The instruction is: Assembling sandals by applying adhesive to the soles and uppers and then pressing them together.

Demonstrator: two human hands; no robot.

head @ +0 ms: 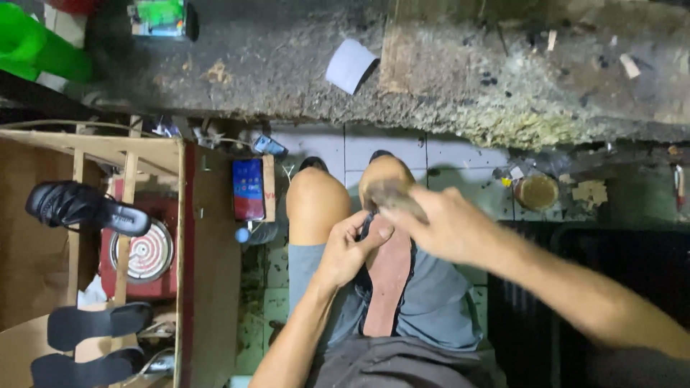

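I see the left hand [350, 251] with its fingers curled closed, thumb pressed onto the far end of a reddish-brown shoe sole [388, 276]. The sole lies lengthwise along the person's right thigh, on grey shorts [438, 302], its near end toward the waist. The right hand [442, 226] is closed around a blurred brownish tool [394, 194], held just above the sole's far end; I cannot tell what kind of tool it is. Both bare knees point toward a worn, glue-stained workbench [460, 79] at the far side, with a white paper scrap [350, 65] on it. Below the bench, a pale tiled floor [388, 147] shows. A round glue tin [536, 191] stands to the right. On the left, a wooden rack [129, 154] carries black sandals [85, 207], beside a phone [248, 188] and a red coil stove [147, 251].
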